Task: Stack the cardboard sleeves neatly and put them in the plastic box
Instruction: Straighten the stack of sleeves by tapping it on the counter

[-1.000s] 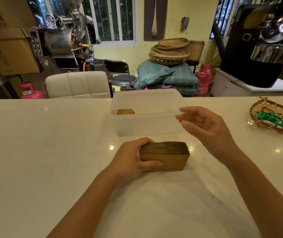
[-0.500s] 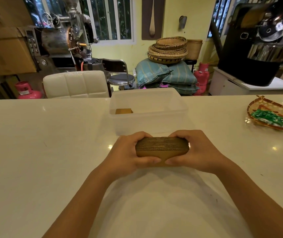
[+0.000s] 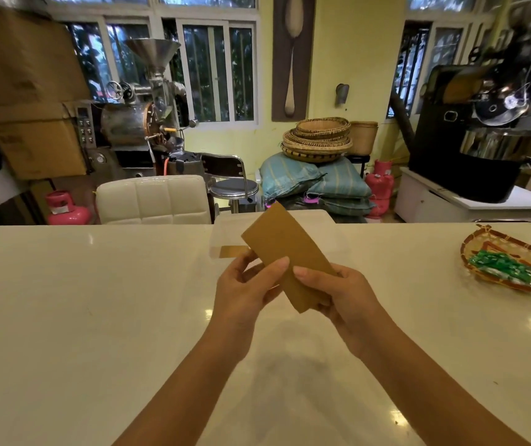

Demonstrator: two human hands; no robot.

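Both hands hold the stack of cardboard sleeves [image 3: 285, 252] tilted in the air just in front of the plastic box [image 3: 328, 233]. The left hand [image 3: 244, 289] and right hand [image 3: 343, 292] are closed around its lower end, thumbs pressed on its flat face. One more brown sleeve [image 3: 232, 251] lies inside the box.

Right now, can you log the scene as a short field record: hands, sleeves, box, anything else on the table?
left hand: grips the sleeves' left side
right hand: grips their lower right end
cardboard sleeves: held above the table, tilted, flat face to camera
plastic box: behind the hands, one brown piece visible inside
table: white, glossy
woven tray: far right, green packets in it
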